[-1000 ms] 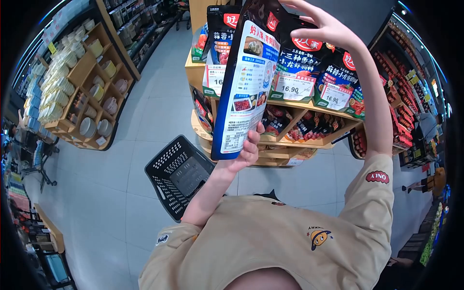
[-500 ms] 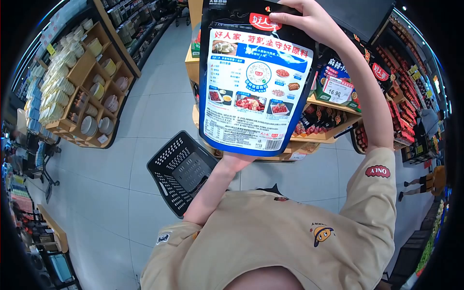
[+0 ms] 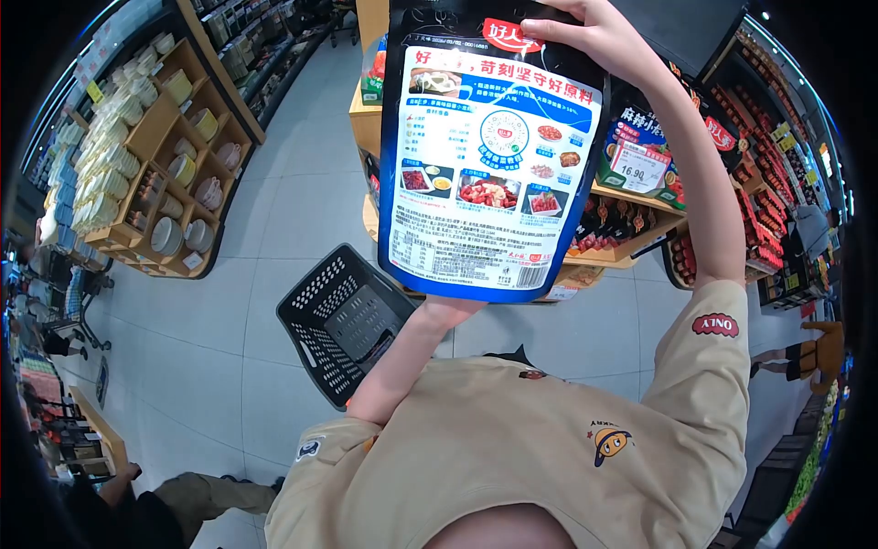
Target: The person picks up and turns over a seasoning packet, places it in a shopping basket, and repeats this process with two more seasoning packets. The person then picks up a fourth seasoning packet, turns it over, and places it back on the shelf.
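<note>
A large black, white and blue seasoning pouch [image 3: 485,197] fills the upper middle, its printed back facing me. My right hand [image 3: 585,32] grips the pouch's top right edge, thumb across the front near the red logo and the other fingers mostly behind it. My left hand [image 3: 450,309] reaches up behind the pouch's bottom edge. Only its wrist and heel show; the fingers are hidden, so their grip on the pouch cannot be made out. A black perforated shopping basket [image 3: 325,316] is beside my left forearm, which covers part of its near side.
Ahead stands a wooden display shelf [image 3: 640,215] with packaged goods and a price sign [image 3: 633,165]. A wooden rack of bowls and cups [image 3: 169,174] is on the left. One person [image 3: 206,494] is at the lower left, another [image 3: 814,355] at the far right. Grey floor tiles [image 3: 302,183] lie between.
The pouch has shifted slightly down and right, and its surface glare has changed. A person has come into view at the lower left. Both hands keep about the same places.
</note>
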A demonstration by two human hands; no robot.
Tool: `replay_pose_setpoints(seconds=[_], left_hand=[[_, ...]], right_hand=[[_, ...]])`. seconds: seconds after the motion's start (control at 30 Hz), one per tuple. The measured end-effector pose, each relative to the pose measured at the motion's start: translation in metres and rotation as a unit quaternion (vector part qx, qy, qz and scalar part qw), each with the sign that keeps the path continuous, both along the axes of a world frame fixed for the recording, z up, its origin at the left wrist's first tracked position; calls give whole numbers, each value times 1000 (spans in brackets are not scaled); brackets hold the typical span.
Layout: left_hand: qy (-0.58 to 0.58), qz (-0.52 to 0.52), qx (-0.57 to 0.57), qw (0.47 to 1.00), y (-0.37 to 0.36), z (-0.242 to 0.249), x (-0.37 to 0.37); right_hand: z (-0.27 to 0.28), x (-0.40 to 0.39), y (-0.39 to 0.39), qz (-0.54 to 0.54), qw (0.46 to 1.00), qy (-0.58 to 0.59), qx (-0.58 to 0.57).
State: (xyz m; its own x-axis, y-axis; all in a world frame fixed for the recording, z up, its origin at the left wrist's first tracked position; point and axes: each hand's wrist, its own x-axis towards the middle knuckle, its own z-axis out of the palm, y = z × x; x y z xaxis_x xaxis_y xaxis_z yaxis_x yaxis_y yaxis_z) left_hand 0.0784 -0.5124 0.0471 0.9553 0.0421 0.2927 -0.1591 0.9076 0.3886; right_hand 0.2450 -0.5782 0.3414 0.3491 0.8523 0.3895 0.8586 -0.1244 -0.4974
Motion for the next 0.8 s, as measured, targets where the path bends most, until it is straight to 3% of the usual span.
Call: replay_pose_setpoints(seconds=[0.07, 0.5, 0.8], left_hand=[[-53, -16, -4, 998, 0, -3, 1], [-85, -50, -3, 995, -4, -13, -1], [-46, -39, -28, 998, -12, 1, -3]], right_hand=[[2, -5, -2, -12, 1000, -6, -1], [-4, 0, -4, 28, 1000, -5, 12], [-6, 3, -7, 27, 1000, -8, 10]])
